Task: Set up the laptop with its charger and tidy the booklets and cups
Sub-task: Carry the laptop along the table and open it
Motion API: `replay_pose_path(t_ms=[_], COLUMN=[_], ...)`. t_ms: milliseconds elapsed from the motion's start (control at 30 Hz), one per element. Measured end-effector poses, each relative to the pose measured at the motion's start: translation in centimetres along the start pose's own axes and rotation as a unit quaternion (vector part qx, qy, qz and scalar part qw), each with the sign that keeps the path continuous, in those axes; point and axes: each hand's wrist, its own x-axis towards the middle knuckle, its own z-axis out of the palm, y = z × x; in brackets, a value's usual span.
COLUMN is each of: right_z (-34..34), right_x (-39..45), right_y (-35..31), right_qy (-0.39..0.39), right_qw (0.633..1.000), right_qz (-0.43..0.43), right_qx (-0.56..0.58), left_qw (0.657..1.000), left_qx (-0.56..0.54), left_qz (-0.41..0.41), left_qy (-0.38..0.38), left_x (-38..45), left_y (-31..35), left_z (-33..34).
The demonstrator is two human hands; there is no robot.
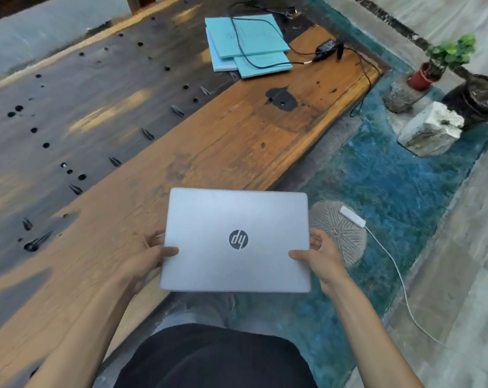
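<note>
A closed silver laptop (pixel 237 239) is held flat in the air over the near edge of the wooden table (pixel 209 141), its logo facing up. My left hand (pixel 153 253) grips its left edge and my right hand (pixel 318 253) grips its right edge. Far across the table lie light-blue booklets (pixel 251 43), loosely overlapped. A black charger brick (pixel 325 49) sits just right of them, and its black cable (pixel 360 71) loops over the booklets and off the table's right edge. No cups are in view.
A grey round cushion (pixel 341 236) lies on the blue floor to my right, with a white power strip (pixel 352 217) on it. Beyond stand a white stone block (pixel 430 130), a red potted plant (pixel 433 68) and a dark pot (pixel 478 96).
</note>
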Motion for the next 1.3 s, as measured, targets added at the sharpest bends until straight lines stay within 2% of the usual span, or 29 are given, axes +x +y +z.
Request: replay_pose_path(t_ms=[367,600,800,1000,1300], right_z=[2.9,6.2,10.0,14.2,19.9], right_x=[9.6,19.6,29.4,36.5,40.4], right_y=[-10.7,-18.9,-25.2,-30.0,-31.7], right_qy=[-0.069,-0.132,-0.200,-0.269,-0.308], right_qw=[0.996,0.985,0.961,0.922,0.887], right_qz=[0.006,0.015,0.013,0.013,0.029], right_qx=[-0.057,-0.113,-0.188,-0.277,-0.342], left_qw=[0.995,0.982,0.965,0.947,0.927], left_qx=[-0.053,-0.099,-0.104,-0.102,-0.112], left_qz=[-0.011,-0.019,-0.027,-0.062,-0.120], left_qy=[0.088,0.160,0.241,0.298,0.338], left_x=[5.0,10.6,15.7,19.3,22.6], left_y=[5.1,9.4,11.8,13.6,14.2], left_z=[1.3,3.4,6.9,9.3,8.2])
